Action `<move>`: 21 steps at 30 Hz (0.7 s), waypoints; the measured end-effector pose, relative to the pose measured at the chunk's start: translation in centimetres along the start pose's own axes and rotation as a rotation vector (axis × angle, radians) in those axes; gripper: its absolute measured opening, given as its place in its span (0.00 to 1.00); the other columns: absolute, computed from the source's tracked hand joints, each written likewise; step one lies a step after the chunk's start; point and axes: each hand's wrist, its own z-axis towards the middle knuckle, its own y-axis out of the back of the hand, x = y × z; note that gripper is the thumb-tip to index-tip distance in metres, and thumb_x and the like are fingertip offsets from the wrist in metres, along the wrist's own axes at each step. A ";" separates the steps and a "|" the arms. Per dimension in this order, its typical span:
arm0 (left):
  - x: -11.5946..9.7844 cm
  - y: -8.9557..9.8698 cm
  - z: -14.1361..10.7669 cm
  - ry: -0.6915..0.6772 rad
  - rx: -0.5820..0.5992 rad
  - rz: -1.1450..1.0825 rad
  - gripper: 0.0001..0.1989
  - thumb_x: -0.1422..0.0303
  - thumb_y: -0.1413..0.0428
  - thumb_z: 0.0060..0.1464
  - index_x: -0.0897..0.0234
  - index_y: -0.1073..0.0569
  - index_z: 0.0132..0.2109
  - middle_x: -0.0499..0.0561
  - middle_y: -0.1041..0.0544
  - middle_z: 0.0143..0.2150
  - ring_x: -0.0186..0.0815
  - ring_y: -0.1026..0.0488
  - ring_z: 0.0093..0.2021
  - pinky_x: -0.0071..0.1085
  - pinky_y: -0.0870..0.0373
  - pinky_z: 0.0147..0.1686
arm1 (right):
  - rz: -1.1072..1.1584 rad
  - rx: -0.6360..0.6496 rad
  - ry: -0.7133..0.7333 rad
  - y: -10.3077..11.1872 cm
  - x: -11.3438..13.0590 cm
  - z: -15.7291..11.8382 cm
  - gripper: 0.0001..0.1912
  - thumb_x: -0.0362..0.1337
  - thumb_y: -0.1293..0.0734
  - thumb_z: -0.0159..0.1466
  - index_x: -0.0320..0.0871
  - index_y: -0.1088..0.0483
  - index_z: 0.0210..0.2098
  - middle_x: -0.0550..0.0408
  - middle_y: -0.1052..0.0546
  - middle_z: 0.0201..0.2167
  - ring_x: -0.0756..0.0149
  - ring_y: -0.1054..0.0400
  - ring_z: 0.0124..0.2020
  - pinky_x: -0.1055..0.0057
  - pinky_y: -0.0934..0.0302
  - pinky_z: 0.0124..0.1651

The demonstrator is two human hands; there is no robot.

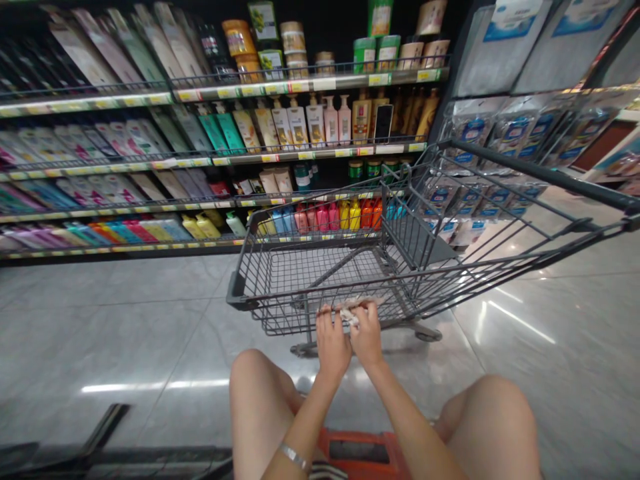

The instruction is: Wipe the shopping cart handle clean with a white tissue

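A crumpled whitish cloth or tissue (349, 316) shows between my two hands, with a brownish flat part stretching behind it. My right hand (367, 333) is closed on it, thumb and fingers bunched together. Beside it, my left hand (334, 343) has its fingers curled over the cloth's left end. Both hands are just in front of the near side of a grey wire shopping cart (241, 301); whether they touch its wires I cannot tell. No goods show in the cart's basket.
Shelves (320, 155) of bottles and jars line the far side. Packaged goods (475, 137) hang at the right. An orange-red plastic piece (360, 437) lies between my knees. A dark bar (106, 427) is at the lower left, above the grey floor (125, 320).
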 end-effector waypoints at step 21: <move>0.0 -0.4 -0.1 0.040 0.046 -0.060 0.32 0.82 0.51 0.43 0.69 0.39 0.58 0.63 0.38 0.56 0.48 0.44 0.60 0.49 0.43 0.56 | 0.742 -0.169 -1.173 -4.6 -4.9 -1.1 0.12 0.19 0.34 0.39 0.41 0.36 0.17 0.63 0.34 0.12 0.69 0.39 0.14 0.74 0.42 0.17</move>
